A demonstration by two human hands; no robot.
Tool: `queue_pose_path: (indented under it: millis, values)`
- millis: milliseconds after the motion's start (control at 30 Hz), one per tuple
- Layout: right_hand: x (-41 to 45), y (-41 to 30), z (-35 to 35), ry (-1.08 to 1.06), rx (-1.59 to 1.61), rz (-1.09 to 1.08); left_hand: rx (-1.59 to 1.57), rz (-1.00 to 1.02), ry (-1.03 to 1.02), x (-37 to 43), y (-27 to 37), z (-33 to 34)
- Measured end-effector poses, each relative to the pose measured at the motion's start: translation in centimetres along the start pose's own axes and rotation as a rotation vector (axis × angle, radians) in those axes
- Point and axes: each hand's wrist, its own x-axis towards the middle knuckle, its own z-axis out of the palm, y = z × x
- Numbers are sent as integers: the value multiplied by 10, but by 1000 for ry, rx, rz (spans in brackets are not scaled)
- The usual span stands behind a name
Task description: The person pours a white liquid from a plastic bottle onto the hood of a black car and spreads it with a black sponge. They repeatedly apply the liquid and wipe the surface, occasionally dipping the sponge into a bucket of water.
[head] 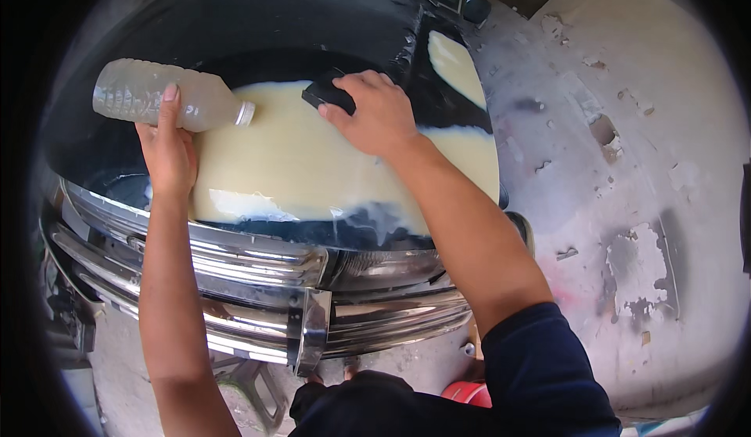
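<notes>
My left hand [170, 149] grips a cloudy, ribbed plastic bottle [170, 95] from below, with the thumb across its side. The bottle lies nearly level, its pale cap [245, 113] pointing right, above the hood. To the right, my right hand [375, 108] is closed around a black sanding block [331, 93], which rests at the upper edge of a cream filler patch [281, 155] on the dark car hood [252, 3]. The patch looks wet along its lower edge, with whitish liquid there. Another cream patch [457, 64] lies on the fender side.
A chrome grille [246, 255] and chrome bumper [399, 325] run below the hood. Under them are a plastic stool [252, 396] and a red container [469, 393]. A side mirror [476, 8] sticks out at the top. The grey floor [587, 173] at right has peeling, stained spots.
</notes>
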Motion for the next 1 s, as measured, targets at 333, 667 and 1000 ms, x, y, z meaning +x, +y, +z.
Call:
queue_pose_path:
  millis: [333,667,1000]
  values:
    - [-80,-80,-37,-18,45,-133,11,22,31,-2,2,-11]
    - [-50,-59,-17,6,33,-91,45,16,14,-1,7,-13]
    - [8,-4,-8,-55,-24,146,5,-8,2,-2,5,2]
